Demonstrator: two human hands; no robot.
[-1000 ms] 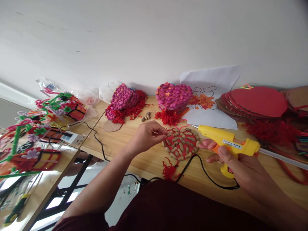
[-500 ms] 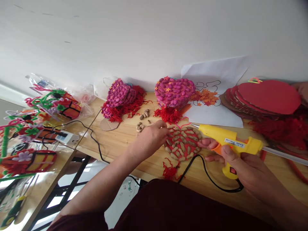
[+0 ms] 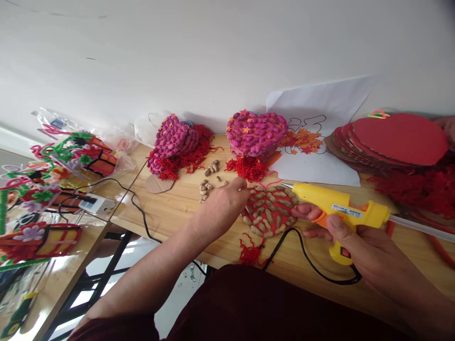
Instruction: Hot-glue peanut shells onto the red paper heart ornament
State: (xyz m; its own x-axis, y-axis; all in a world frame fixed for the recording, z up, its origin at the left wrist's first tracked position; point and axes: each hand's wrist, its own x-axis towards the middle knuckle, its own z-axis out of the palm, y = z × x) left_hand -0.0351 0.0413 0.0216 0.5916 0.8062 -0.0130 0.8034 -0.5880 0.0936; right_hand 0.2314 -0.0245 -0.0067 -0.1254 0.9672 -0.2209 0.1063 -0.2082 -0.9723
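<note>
Clasping a crosswise glue gun (image 3: 332, 198), right hand (image 3: 368, 248) points it leftward; left hand (image 3: 225, 203) curled, contents hidden.

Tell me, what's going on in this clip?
A person's right hand holds a yellow glue gun, its nozzle near the far edge of a red heart dotted with peanuts. The left hand is at the heart's left side, fingers bunched; whether it holds anything is hidden. Loose peanuts lie on the table beyond that hand.
</note>
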